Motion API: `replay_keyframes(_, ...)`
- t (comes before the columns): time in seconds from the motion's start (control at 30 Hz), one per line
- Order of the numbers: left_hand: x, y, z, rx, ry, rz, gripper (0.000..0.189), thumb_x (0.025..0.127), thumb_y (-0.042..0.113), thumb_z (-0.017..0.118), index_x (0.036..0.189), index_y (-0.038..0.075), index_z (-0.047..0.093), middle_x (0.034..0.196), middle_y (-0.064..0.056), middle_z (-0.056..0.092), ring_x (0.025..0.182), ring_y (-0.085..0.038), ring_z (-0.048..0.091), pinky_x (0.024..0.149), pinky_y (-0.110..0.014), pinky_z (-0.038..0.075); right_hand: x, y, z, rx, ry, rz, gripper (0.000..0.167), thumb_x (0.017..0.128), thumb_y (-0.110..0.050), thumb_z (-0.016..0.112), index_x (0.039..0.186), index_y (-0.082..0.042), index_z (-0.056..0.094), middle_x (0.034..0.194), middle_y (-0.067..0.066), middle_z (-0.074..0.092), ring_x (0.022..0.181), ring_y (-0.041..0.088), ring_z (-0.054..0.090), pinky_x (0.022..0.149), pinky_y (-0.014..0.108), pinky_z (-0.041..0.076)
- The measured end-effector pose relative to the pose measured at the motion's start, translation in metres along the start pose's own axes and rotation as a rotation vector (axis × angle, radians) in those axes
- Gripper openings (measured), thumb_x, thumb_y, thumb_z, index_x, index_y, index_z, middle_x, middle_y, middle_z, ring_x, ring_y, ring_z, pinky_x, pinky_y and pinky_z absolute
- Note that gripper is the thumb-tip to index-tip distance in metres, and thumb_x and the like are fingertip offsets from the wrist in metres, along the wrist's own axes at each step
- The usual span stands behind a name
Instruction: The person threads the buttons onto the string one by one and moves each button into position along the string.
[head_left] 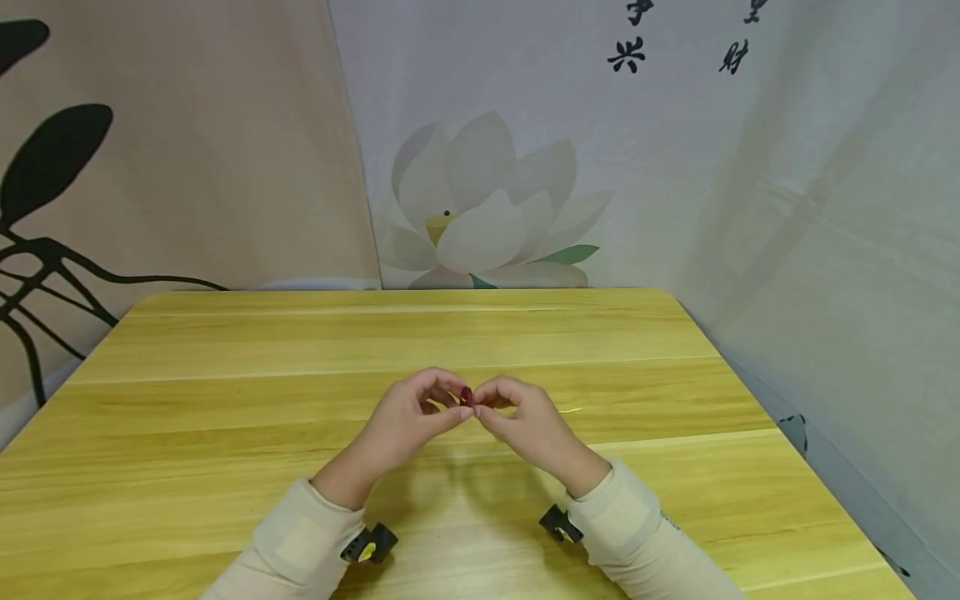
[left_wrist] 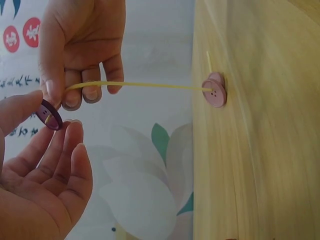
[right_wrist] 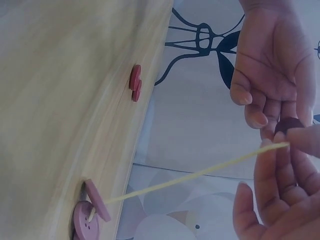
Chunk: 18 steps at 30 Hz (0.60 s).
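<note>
A dark purple-red button is pinched between the thumb and fingers of my left hand. Yellow shows at one of its holes, in the left wrist view. Close beside it, my right hand pinches a yellow cord between thumb and fingers. From there the cord runs down to pink buttons on the table and passes through a hole in at least one. The right wrist view shows these pink buttons lying partly over each other. In the head view the hands hide most of the cord.
Two red buttons lie together on the wooden table, in the right wrist view. A free cord end shows just past my right hand. Behind the table hangs a printed cloth with a lotus.
</note>
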<state>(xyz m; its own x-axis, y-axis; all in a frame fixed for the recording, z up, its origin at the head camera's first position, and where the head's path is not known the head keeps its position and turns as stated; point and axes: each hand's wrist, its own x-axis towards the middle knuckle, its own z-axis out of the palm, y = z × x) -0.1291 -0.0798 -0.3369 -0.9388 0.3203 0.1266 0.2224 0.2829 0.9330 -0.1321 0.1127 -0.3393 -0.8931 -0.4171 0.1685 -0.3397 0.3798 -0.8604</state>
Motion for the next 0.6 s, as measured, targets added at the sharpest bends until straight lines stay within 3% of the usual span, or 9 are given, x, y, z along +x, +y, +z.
replay_keyframes(0.2, 0.0000, -0.0007, -0.0010, 0.000, 0.011, 0.002, 0.022, 0.089, 0.013, 0.070, 0.109, 0.008, 0.064, 0.103, -0.003, 0.066, 0.092, -0.019, 0.060, 0.078, -0.037, 0.050, -0.0004, -0.0006, -0.0002, -0.015, -0.001, 0.008, 0.012, 0.094, -0.011, 0.062, 0.104, -0.008, 0.068, 0.104, 0.003, 0.067, 0.100, 0.020, 0.060, 0.081, 0.032, 0.052)
replay_keyframes(0.43, -0.0004, -0.0007, -0.0010, 0.003, 0.011, 0.003, 0.022, 0.089, 0.014, 0.071, 0.109, 0.009, 0.065, 0.102, -0.002, 0.066, 0.091, -0.018, 0.060, 0.079, -0.037, 0.050, 0.0003, -0.0017, 0.0008, 0.016, 0.046, 0.091, 0.009, 0.093, -0.011, 0.064, 0.101, -0.011, 0.068, 0.098, 0.000, 0.067, 0.093, 0.019, 0.061, 0.066, 0.031, 0.054)
replay_keyframes(0.6, -0.0005, -0.0003, -0.0007, 0.006, 0.009, 0.004, 0.022, 0.088, 0.014, 0.071, 0.109, 0.009, 0.065, 0.103, -0.002, 0.066, 0.091, -0.018, 0.060, 0.079, -0.037, 0.050, 0.0004, -0.0017, 0.0012, 0.031, 0.065, 0.120, 0.007, 0.093, -0.012, 0.065, 0.098, -0.011, 0.068, 0.098, 0.002, 0.066, 0.087, 0.021, 0.061, 0.065, 0.037, 0.055)
